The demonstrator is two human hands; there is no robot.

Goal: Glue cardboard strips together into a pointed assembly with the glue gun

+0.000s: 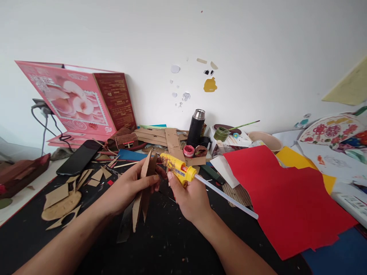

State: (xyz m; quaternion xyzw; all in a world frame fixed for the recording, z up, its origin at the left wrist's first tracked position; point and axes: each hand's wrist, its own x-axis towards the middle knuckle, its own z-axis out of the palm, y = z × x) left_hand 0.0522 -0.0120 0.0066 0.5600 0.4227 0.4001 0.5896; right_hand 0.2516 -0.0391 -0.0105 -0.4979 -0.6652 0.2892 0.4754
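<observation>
My left hand (137,186) is closed around narrow cardboard pieces (140,202), held upright on edge with their pointed ends hanging down. In my right hand (192,196) is a yellow hot glue gun (178,167), brown-stained on its barrel. Its nozzle points left, close to the upper part of the cardboard; whether it touches cannot be told. A long translucent glue stick (226,196) sticks out of the gun's back end, slanting down to the right. Beneath my left hand, a ruler-like flat strip (125,225) lies on the black tabletop (160,252).
Cardboard scraps (61,202) and a black phone (80,156) lie to the left, before a pink box (83,103). At the back stand a black thermos (196,128) and paint jars (188,151). Red paper (283,198) covers the right side. A box cutter (212,174) lies behind my right hand.
</observation>
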